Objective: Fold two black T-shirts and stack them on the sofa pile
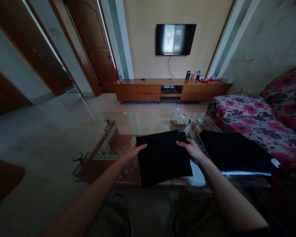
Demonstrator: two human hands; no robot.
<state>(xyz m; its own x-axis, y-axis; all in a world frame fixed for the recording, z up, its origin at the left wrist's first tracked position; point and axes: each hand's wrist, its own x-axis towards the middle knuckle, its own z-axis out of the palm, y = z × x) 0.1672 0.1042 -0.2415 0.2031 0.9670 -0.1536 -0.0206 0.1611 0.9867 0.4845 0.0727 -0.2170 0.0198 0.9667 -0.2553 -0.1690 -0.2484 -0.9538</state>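
A folded black cloth (162, 158) lies on the glass-topped coffee table (128, 126) in front of me. My left hand (132, 152) rests at its left edge, fingers on the upper left corner. My right hand (192, 149) grips the upper right edge, thumb on top of the fabric. A second black garment (234, 153) with a small white tag lies on the table's right end, just beyond my right wrist.
A floral sofa (256, 115) stands on the right. A long wooden TV cabinet (170, 89) with bottles is against the far wall under a wall-mounted TV (175, 39). Small items (180, 119) sit at the table's far side. Tiled floor (46, 131) spreads left, toward wooden doors.
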